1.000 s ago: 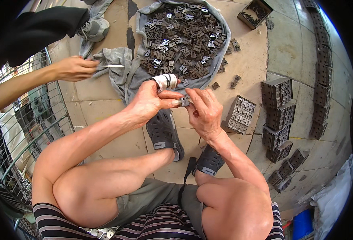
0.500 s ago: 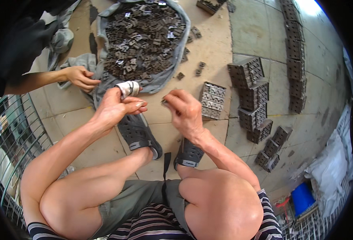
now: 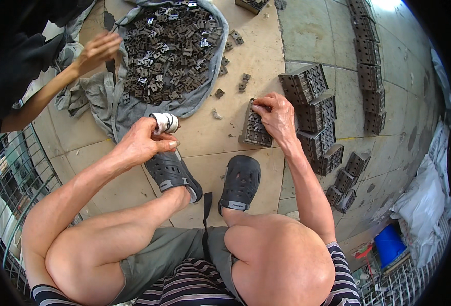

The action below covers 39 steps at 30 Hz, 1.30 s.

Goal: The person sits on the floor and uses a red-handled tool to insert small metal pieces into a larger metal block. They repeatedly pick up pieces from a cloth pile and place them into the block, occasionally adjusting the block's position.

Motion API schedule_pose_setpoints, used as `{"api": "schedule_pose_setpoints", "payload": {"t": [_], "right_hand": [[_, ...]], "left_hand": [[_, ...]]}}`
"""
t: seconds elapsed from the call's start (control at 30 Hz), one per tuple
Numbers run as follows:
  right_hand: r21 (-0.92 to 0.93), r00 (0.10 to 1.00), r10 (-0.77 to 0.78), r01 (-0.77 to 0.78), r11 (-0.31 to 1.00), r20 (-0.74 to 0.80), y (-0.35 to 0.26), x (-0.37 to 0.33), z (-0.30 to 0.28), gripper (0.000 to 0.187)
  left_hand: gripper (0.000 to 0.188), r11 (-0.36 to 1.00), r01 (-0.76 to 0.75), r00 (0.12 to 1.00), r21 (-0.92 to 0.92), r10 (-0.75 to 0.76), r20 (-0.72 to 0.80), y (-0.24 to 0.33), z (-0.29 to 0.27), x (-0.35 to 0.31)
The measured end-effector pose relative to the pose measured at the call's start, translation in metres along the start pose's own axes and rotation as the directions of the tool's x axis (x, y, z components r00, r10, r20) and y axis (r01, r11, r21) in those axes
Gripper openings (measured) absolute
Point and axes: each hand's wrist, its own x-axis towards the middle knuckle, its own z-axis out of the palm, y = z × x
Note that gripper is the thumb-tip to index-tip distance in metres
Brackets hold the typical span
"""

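My right hand (image 3: 280, 120) reaches down to a small dark metal tray (image 3: 255, 143) on the floor. Its thumb and fingertips are pinched at the tray's far end; whatever lies between them is hidden. Rows of small metal pieces fill the tray. Held over the grey shoe on the left, my left hand (image 3: 142, 142) has its thumb and fingers curled together. White tape (image 3: 165, 122) wraps one finger, and I cannot make out what it holds, if anything. Beyond it, a heap of small dark metal clips (image 3: 169, 56) lies on a grey cloth (image 3: 205, 104).
Stacked filled trays (image 3: 307, 84) stand right of my right hand, with a longer row (image 3: 367, 53) beyond. Loose clips (image 3: 219, 93) lie beside the cloth. A co-worker's hand (image 3: 98, 51) is at the heap's left. A wire basket (image 3: 29, 163) stands left; a blue container (image 3: 388, 246) sits lower right.
My right hand has moved right and down from in front of my left hand to the tray, which now sits at a different angle. The co-worker's hand has lifted away from the cloth's near edge.
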Motion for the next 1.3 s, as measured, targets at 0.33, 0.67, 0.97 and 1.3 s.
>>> {"api": "schedule_pose_setpoints", "payload": {"t": [0.33, 0.67, 0.97, 1.3], "right_hand": [[-0.045, 0.999, -0.033, 0.034, 0.998, 0.027, 0.004, 0.005, 0.002, 0.014], [-0.153, 0.956, -0.257, 0.236, 0.960, -0.142, -0.003, 0.067, 0.025, 0.008], [-0.164, 0.987, -0.157, 0.150, 0.975, -0.031, -0.009, 0.067, 0.003, 0.012], [-0.064, 0.984, -0.091, 0.102, 0.993, 0.153, -0.002, 0.011, -0.003, 0.015]], "left_hand": [[0.046, 0.996, 0.006, 1.000, 0.089, -0.007, 0.006, -0.011, -0.003, -0.001], [0.045, 0.990, -0.017, 1.000, 0.139, 0.017, 0.005, -0.015, -0.004, 0.001], [0.048, 0.993, 0.018, 0.999, 0.114, -0.015, -0.033, -0.015, -0.008, -0.006], [0.047, 0.994, 0.023, 1.000, 0.104, -0.021, -0.016, -0.022, -0.010, -0.003]]}}
